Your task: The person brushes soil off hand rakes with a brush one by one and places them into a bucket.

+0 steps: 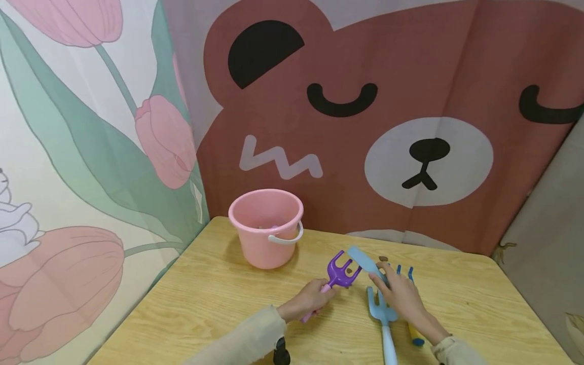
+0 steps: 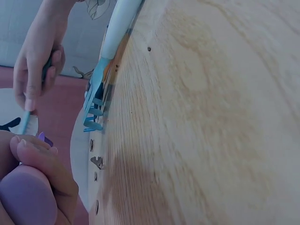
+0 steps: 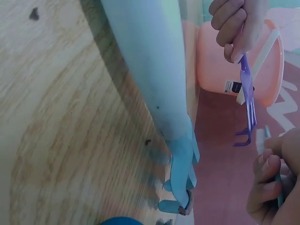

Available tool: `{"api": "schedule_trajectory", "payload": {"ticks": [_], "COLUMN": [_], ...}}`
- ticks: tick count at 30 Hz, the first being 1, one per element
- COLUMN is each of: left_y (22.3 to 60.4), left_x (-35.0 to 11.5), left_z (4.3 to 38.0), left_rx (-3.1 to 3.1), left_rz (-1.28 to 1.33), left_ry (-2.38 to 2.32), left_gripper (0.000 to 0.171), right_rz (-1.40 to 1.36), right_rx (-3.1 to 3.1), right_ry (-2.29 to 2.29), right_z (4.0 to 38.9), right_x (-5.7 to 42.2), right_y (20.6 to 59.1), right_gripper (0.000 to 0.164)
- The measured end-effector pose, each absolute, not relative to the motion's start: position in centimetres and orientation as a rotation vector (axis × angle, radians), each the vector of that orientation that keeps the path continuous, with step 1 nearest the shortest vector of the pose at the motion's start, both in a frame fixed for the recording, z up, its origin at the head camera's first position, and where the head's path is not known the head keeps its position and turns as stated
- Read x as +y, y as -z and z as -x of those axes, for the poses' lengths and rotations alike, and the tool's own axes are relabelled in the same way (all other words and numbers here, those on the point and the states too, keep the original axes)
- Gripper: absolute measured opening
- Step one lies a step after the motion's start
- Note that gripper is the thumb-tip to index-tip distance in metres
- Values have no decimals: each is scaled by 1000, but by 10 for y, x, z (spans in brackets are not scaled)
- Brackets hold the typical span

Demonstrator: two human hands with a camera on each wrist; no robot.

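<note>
My left hand (image 1: 310, 299) grips a toy garden fork (image 1: 338, 276) by its pink handle, its purple tines pointing away from me. A light blue brush (image 1: 362, 259) is in my right hand (image 1: 403, 299), its head right at the fork's tines. White bristles on the brush (image 3: 260, 142) show in the right wrist view, facing the tines. Below the right hand lies a blue fork (image 1: 382, 310) with a pale handle, brown dirt (image 3: 185, 206) on one tine. Beside it, partly hidden by the right hand, lies a tool with a yellow handle (image 1: 415, 334) and blue tines.
A pink bucket (image 1: 269, 248) with a white handle stands at the table's back left, small things inside it. Several brown crumbs (image 1: 383, 258) lie on the wooden table (image 1: 182, 304). Printed cloth with a bear (image 1: 292, 121) and tulips hangs around the table.
</note>
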State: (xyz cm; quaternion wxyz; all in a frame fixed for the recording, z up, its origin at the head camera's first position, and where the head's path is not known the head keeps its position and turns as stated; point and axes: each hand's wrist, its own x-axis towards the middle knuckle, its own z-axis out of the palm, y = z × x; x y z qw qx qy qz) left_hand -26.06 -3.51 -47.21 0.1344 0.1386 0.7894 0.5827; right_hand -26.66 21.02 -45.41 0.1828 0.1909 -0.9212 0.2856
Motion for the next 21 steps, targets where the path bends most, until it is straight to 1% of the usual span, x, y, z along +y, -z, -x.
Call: {"api": "schedule_trajectory", "payload": {"ticks": [9, 11, 16, 21], "left_y": [474, 474, 472, 469], "left_x": [-34, -34, -34, -37], "left_z": [262, 262, 261, 261], "left_rx": [2272, 2269, 2291, 2337], "left_rz": [-394, -384, -362, -371], "left_ry": [-1675, -1666, -1634, -1623], "left_gripper": [19, 17, 17, 15], "right_rz": [-716, -703, -552, -464], "right_rx": [-2645, -2696, -2763, -2729], "right_ry": [-881, -876, -872, -799], "right_z": [260, 261, 263, 265], "right_x": [198, 200, 210, 220], "right_y": [458, 461, 463, 460], "right_gripper": [31, 31, 31, 36]}}
